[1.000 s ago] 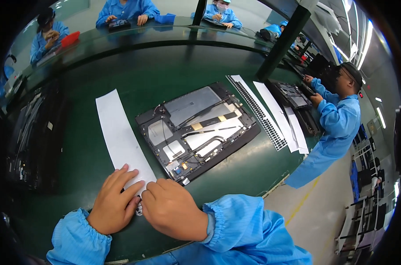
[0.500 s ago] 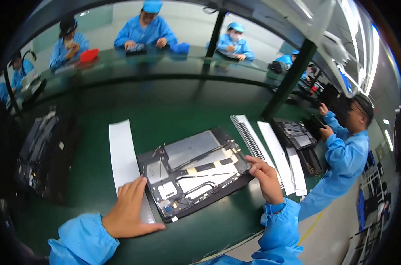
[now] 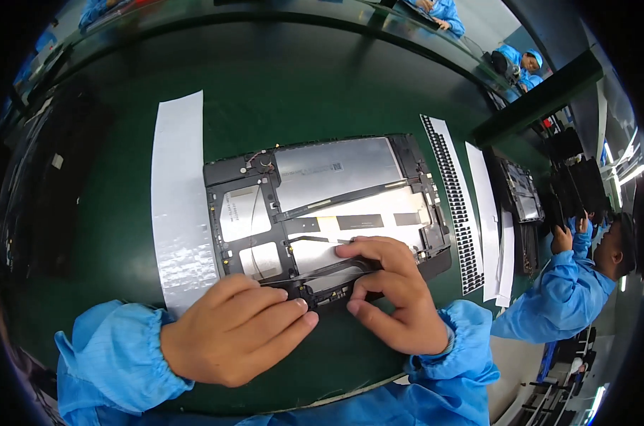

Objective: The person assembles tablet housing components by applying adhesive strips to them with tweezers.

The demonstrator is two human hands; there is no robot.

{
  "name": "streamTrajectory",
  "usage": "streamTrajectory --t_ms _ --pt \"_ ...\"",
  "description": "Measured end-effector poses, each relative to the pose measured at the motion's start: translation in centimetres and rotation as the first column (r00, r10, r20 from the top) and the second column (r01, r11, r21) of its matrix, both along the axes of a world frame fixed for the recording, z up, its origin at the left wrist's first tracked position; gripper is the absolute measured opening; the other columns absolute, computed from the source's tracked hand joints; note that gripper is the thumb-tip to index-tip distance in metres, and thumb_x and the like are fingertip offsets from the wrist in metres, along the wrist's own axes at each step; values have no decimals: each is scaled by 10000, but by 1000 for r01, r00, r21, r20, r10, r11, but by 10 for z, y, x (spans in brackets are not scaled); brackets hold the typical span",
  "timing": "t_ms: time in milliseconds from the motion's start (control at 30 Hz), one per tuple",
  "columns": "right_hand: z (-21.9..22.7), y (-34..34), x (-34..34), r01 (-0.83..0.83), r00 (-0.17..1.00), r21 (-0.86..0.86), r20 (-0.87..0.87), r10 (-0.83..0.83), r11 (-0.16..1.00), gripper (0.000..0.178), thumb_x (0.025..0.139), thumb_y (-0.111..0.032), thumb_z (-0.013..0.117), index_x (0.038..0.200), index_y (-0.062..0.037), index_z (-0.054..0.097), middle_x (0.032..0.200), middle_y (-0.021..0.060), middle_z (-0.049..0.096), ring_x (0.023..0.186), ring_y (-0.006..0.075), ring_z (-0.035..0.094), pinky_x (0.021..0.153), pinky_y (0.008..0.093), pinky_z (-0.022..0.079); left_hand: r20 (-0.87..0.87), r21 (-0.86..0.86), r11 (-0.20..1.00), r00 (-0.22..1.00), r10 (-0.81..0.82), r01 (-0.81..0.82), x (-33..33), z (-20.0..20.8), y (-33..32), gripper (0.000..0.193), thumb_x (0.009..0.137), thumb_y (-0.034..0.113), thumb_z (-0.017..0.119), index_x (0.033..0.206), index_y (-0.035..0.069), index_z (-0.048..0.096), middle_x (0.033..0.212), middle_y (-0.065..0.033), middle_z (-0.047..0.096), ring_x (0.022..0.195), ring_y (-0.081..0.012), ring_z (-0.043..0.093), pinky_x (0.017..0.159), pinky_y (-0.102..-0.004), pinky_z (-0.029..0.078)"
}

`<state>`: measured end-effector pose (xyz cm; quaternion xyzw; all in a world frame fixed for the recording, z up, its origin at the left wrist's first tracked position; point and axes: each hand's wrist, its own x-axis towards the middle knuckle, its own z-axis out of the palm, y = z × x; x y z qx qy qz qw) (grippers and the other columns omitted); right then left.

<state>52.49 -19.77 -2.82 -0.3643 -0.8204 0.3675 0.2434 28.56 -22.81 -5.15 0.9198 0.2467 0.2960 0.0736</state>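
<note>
An opened tablet or laptop base (image 3: 254, 213), with silver battery panels and black framing, lies on the green table in front of me. A slim dark strip (image 3: 343, 199) crosses its middle. My left hand (image 3: 237, 330) is at the near left edge, its fingers curled and pressed together; what they grip is hidden. My right hand (image 3: 400, 302) is over the near edge, its fingers bent in a pinch. A thin black cable (image 3: 325, 272) runs from beside the left fingers to between the right ones. The thumb of my left hand is hidden.
Left of the device lies a white strip sheet (image 3: 180, 184). To the right are a sheet with black pieces in rows (image 3: 453, 206) and white strips (image 3: 485, 213). Dark casings (image 3: 38, 192) stand far left. A person in blue (image 3: 567, 291) handles dark parts at the right.
My view has tilted down to the device. Both hands have left its left and right sides and come together at the near edge, on the black cable area.
</note>
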Motion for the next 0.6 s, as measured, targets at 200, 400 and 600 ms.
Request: streamTrajectory --t_ms 200,400,600 --pt "-7 -3 -6 125 992 89 -17 -124 988 110 659 1 615 733 -26 538 1110 164 554 1054 341 482 911 406 330 -83 51 999 996 -14 18 3 -19 5 336 649 131 635 974 43 650 955 -68 595 833 -211 548 710 -356 434" --pt "-8 -4 -6 180 984 110 -28 -177 978 116 646 18 616 722 -17 536 1085 172 567 1046 338 495 894 401 355 -81 76 997 997 17 -11 5 -20 5 316 659 119 632 968 56 653 958 -50 592 847 -201 545 717 -356 435" --pt "-12 -6 -8 188 982 138 -41 -184 972 118 641 17 621 715 -17 535 1066 168 574 1038 335 499 891 398 355 -71 65 998 997 20 -16 4 -21 3 309 672 106 624 976 61 652 962 -45 589 863 -199 541 717 -354 437"
